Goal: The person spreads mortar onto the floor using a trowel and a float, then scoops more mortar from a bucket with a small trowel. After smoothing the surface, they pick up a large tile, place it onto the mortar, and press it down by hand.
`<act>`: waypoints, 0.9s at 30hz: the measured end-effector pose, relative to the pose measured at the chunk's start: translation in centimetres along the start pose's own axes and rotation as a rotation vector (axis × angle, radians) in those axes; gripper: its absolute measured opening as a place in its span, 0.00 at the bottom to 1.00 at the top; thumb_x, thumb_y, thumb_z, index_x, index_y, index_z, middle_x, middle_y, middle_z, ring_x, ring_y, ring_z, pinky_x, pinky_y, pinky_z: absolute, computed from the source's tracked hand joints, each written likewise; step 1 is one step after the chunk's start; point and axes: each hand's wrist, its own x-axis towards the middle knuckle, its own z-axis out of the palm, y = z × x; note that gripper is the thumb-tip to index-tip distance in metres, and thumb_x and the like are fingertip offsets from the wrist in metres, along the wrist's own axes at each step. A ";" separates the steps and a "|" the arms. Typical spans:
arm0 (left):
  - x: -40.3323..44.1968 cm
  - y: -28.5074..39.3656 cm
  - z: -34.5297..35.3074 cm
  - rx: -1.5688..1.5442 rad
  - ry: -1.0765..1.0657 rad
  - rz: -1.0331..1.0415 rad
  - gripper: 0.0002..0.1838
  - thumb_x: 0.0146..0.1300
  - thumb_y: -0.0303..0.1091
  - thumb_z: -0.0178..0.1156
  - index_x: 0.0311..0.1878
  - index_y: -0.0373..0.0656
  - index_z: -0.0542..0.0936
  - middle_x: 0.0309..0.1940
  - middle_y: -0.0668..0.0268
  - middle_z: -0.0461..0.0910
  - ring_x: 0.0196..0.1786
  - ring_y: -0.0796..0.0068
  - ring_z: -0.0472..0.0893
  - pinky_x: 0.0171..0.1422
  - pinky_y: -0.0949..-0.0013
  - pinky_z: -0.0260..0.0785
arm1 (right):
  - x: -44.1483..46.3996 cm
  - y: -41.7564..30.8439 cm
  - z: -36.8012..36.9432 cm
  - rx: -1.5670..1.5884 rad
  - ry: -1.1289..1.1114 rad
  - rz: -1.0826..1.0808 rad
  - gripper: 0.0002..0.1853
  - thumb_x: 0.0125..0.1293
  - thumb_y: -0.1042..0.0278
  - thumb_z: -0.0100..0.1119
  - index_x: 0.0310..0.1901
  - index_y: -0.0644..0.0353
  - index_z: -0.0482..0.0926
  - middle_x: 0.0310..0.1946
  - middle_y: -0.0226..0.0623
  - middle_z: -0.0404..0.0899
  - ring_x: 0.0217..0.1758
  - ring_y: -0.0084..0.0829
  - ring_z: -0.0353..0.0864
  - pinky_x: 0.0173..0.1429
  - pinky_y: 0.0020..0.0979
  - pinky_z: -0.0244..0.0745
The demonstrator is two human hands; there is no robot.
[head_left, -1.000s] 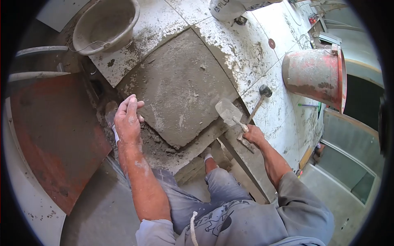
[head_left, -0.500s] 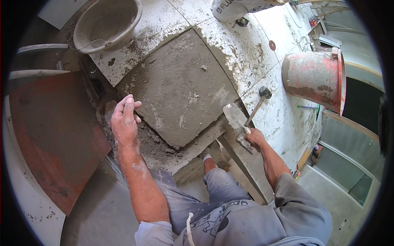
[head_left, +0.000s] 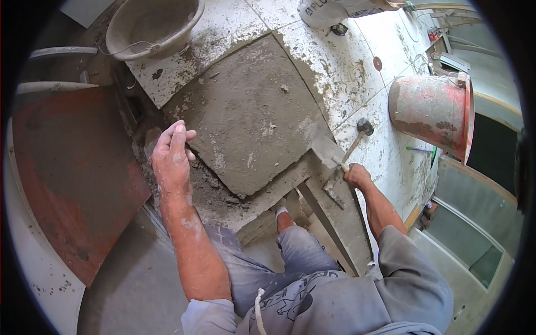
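Observation:
My right hand [head_left: 357, 176] grips the handle of a trowel [head_left: 328, 151]. Its blade, slightly blurred, is over the near right corner of a square bed of wet grey mortar [head_left: 251, 111]. Just beyond it, a mallet [head_left: 365, 127] with a dark head lies on the white tiles. An L-shaped, mortar-coated tool [head_left: 335, 195] rests on the ledge below my right hand. My left hand [head_left: 172, 153] is raised near the bed's left corner, fingers loosely bent and apart, with nothing visible in it. Crumbly mortar [head_left: 215, 192] lies along the bed's near left edge.
A large mortar-stained basin [head_left: 192, 28] stands at the upper left. A red bucket [head_left: 427, 109] lies on its side at the right. At left is a reddish, mortar-smeared board [head_left: 72, 184]. A printed bag [head_left: 329, 11] stands at the top.
My right hand and the trowel have moved slightly right, and the blade has turned flatter towards the bed's corner. My left hand stays raised in about the same place. The view has shifted a little.

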 end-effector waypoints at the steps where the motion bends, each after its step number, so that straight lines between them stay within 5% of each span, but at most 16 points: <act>1: 0.0 0.1 0.1 0.002 0.004 -0.003 0.19 0.67 0.41 0.57 0.53 0.37 0.78 0.37 0.64 0.83 0.25 0.86 0.70 0.29 0.80 0.65 | 0.1 -0.1 0.8 0.029 -0.002 -0.032 0.17 0.50 0.62 0.57 0.40 0.63 0.81 0.36 0.51 0.83 0.42 0.46 0.84 0.46 0.42 0.78; 6: -0.3 0.7 0.5 0.029 -0.003 -0.031 0.19 0.68 0.42 0.57 0.54 0.37 0.78 0.37 0.64 0.83 0.24 0.86 0.69 0.30 0.80 0.65 | -0.8 -5.2 3.7 -0.049 -0.094 -0.189 0.19 0.50 0.60 0.56 0.42 0.62 0.80 0.38 0.53 0.83 0.45 0.48 0.83 0.49 0.43 0.78; 9: -0.1 0.3 0.4 0.013 0.001 -0.037 0.19 0.68 0.42 0.57 0.55 0.37 0.78 0.38 0.65 0.83 0.24 0.86 0.69 0.30 0.80 0.65 | -1.2 -9.2 3.7 0.095 0.138 -0.176 0.20 0.51 0.61 0.56 0.45 0.60 0.80 0.42 0.54 0.82 0.48 0.49 0.82 0.52 0.45 0.77; 11: 0.0 0.3 0.5 0.022 -0.020 -0.028 0.19 0.68 0.42 0.57 0.54 0.38 0.78 0.38 0.65 0.83 0.24 0.86 0.69 0.30 0.80 0.65 | -2.0 -10.7 2.0 -0.017 -0.059 -0.241 0.21 0.52 0.61 0.56 0.47 0.61 0.79 0.45 0.54 0.81 0.51 0.50 0.81 0.54 0.44 0.76; 16: 0.0 0.3 0.1 0.003 -0.017 -0.031 0.19 0.68 0.42 0.57 0.54 0.38 0.78 0.37 0.65 0.82 0.24 0.86 0.69 0.30 0.80 0.65 | -1.4 -12.0 1.9 0.061 0.055 -0.194 0.20 0.52 0.61 0.56 0.46 0.61 0.80 0.45 0.52 0.81 0.51 0.49 0.80 0.55 0.44 0.76; 18: 0.4 0.0 0.1 -0.026 0.009 -0.005 0.18 0.66 0.43 0.58 0.52 0.42 0.80 0.36 0.67 0.84 0.21 0.89 0.68 0.22 0.84 0.56 | -0.7 -12.7 -0.2 0.061 0.081 -0.196 0.19 0.53 0.61 0.57 0.45 0.61 0.81 0.46 0.51 0.81 0.52 0.47 0.80 0.56 0.44 0.76; 22: 0.4 0.6 -0.3 -0.050 0.014 0.022 0.18 0.66 0.43 0.58 0.52 0.41 0.80 0.35 0.67 0.84 0.21 0.89 0.68 0.23 0.84 0.57 | -1.0 -13.3 -2.3 -0.121 -0.020 -0.317 0.19 0.51 0.62 0.56 0.44 0.63 0.81 0.43 0.54 0.81 0.50 0.48 0.81 0.55 0.45 0.76; 24: 1.2 0.6 -0.9 -0.079 0.006 0.056 0.18 0.67 0.40 0.57 0.53 0.37 0.77 0.34 0.65 0.83 0.22 0.87 0.70 0.26 0.81 0.65 | 0.0 -14.4 -3.9 0.125 0.145 -0.253 0.20 0.50 0.62 0.57 0.44 0.62 0.80 0.41 0.56 0.81 0.49 0.50 0.81 0.53 0.44 0.76; 27: 1.6 1.7 -0.9 -0.138 0.010 0.065 0.16 0.66 0.40 0.58 0.50 0.38 0.80 0.32 0.66 0.83 0.21 0.87 0.69 0.25 0.82 0.62 | -2.3 -17.8 -10.2 0.327 0.314 -0.431 0.20 0.50 0.58 0.58 0.40 0.64 0.78 0.37 0.58 0.80 0.44 0.55 0.80 0.49 0.47 0.75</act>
